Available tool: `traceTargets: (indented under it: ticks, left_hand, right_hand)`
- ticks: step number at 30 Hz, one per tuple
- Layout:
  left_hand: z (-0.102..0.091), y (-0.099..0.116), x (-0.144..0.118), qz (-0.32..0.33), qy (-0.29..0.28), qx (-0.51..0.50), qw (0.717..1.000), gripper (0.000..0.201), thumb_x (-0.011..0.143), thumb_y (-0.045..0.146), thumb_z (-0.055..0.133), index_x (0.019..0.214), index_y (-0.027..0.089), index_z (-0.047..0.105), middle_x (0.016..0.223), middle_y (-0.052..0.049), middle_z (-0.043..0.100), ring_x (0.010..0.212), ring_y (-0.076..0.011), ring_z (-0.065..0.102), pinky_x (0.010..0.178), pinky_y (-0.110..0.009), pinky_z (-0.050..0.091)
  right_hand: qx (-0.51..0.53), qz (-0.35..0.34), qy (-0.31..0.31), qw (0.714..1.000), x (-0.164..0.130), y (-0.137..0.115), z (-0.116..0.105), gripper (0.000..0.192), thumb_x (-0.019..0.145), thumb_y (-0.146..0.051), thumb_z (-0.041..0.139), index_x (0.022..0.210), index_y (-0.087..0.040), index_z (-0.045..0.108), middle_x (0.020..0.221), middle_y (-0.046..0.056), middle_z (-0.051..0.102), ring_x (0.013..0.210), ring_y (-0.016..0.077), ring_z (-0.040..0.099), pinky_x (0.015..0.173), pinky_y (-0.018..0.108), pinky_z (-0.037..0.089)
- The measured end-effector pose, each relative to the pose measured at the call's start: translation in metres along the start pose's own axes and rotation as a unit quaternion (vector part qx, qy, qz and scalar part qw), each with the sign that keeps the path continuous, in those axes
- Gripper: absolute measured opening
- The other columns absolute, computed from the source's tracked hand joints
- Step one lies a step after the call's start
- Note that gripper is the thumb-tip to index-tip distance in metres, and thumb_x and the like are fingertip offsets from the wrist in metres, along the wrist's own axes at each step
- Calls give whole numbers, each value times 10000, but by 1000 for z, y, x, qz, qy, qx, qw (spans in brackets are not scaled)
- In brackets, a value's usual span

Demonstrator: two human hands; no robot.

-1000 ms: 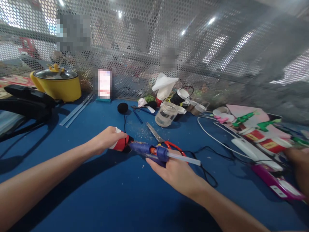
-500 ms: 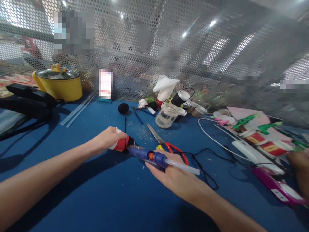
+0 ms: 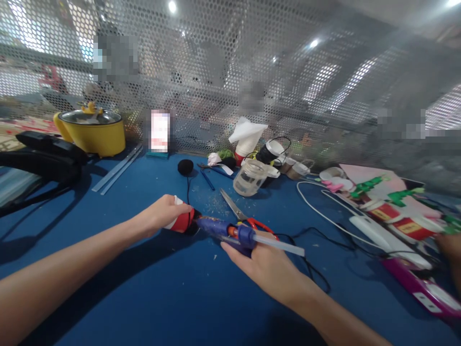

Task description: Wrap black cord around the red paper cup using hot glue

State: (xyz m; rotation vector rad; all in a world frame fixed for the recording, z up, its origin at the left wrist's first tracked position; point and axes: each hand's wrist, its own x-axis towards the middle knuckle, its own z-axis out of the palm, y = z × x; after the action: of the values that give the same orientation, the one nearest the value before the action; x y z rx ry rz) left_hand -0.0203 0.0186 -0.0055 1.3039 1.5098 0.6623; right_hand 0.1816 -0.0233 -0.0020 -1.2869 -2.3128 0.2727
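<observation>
I see the blue surface (image 3: pixel 151 298) spread wide under both of my forearms, with a perforated metal screen (image 3: pixel 230 72) standing well beyond my fingers. Far off to the left of my left fingers sits a yellow pot (image 3: pixel 94 132); ahead of my right fingers are a clear jar (image 3: pixel 250 178) and scissors (image 3: pixel 239 214), whose red handles lie just behind my right knuckles. A black cord (image 3: pixel 309 269) trails just to the right of my right hand, and a white cable (image 3: pixel 324 214) loops further out on that side.

My left hand (image 3: pixel 162 216) comes in from the lower left, forearm low along the surface, fingers clamped around a small red and white piece (image 3: pixel 180 222) with a black end. My right hand (image 3: pixel 266 266) reaches in from the lower right, palm down, fingers closed around the blue glue gun (image 3: pixel 225 229), its clear stick (image 3: pixel 281 246) jutting back past my knuckles. The nozzle points at the black end of the piece and seems to touch it, though blur there leaves me unsure.

My worry is heat: my left fingertips sit just beside the nozzle, so a slip of either wrist could burn them or smear glue onto the surface. The cord beside my right hand could also snag and jerk the gun off its mark.
</observation>
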Motion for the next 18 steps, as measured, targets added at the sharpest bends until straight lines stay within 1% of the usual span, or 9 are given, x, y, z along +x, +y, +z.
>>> traceTargets:
  ticks: [2, 5, 8, 10, 13, 16, 18]
  left_hand:
    - [0, -1, 0, 3, -1, 5, 1000, 228, 605, 359, 493, 508, 164, 425, 445, 44, 389, 413, -82, 335, 420, -224, 222]
    - [0, -1, 0, 4, 1, 13, 1000, 232, 604, 360, 493, 504, 169, 408, 443, 46, 380, 412, -81, 327, 418, -225, 212]
    - [0, -1, -1, 3, 8, 24, 1000, 228, 601, 366, 495, 516, 170, 414, 446, 46, 382, 412, -83, 325, 419, -227, 207]
    - [0, 0, -1, 3, 9, 26, 1000, 227, 597, 371, 496, 521, 170, 422, 446, 46, 385, 408, -84, 323, 417, -229, 202]
    - [0, -1, -1, 9, 0, 22, 1000, 227, 597, 371, 492, 514, 172, 420, 442, 48, 381, 402, -84, 317, 415, -229, 198]
    - [0, -2, 0, 16, -3, 23, 1000, 240, 602, 373, 488, 495, 177, 400, 432, 54, 356, 399, -81, 305, 416, -228, 201]
    - [0, -2, 0, 16, 3, 31, 999, 255, 599, 384, 494, 488, 180, 388, 427, 59, 337, 397, -79, 293, 417, -228, 199]
  right_hand:
    - [8, 16, -11, 1000, 3, 0, -2, 171, 738, -284, 472, 747, -171, 600, 653, 31, 617, 617, 158, 588, 580, 232, 452]
    - [16, 27, -34, 999, 8, -2, -7, 181, 741, -263, 462, 751, -171, 616, 660, 37, 625, 581, 148, 585, 561, 230, 455]
    - [7, 29, -38, 999, 10, -2, -8, 178, 739, -260, 463, 739, -168, 615, 655, 44, 618, 598, 158, 581, 571, 247, 455]
    - [9, 41, -44, 998, 9, -2, -8, 183, 743, -274, 462, 758, -162, 605, 657, 44, 612, 598, 162, 576, 566, 253, 453]
    - [19, 50, -50, 997, 5, -1, -7, 196, 752, -301, 454, 780, -160, 588, 666, 39, 607, 597, 160, 571, 561, 253, 453]
    - [17, 46, -47, 998, 4, -1, -7, 183, 739, -311, 472, 760, -166, 582, 677, 36, 608, 621, 165, 573, 583, 258, 454]
    - [24, 55, -51, 997, 6, -1, -7, 180, 737, -312, 474, 738, -167, 580, 632, 26, 598, 590, 161, 569, 559, 253, 450]
